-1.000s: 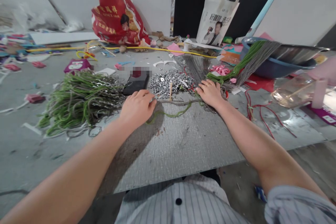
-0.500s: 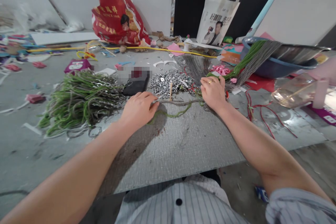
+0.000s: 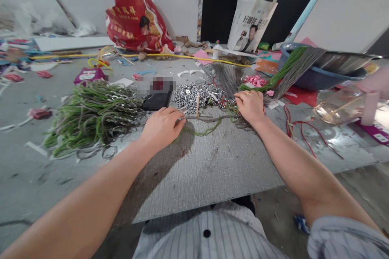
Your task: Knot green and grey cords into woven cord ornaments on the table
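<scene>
Across the bench (image 3: 200,170), mid-front: a grey cord (image 3: 209,119) runs sideways between two bare hands; a green cord (image 3: 202,134) curves loosely on its near side.
Left hand (image 3: 161,127): it lies palm down at the grey cord's left end, thumb beside it; whether the grip closes on it, I cannot tell.
Right hand (image 3: 251,107): its fingers bend over tangled cords at the other end; what lies beneath is hidden, so its grip cannot be told.
Silvery metal pieces (image 3: 190,90): they spread beyond the hands, near a flat black case (image 3: 157,100).
Cord heap (image 3: 88,117): green and grey, it sits left of the left hand.
Blue basin (image 3: 316,80): it stands at right, a green-and-grey hank (image 3: 293,68) over its rim.
</scene>
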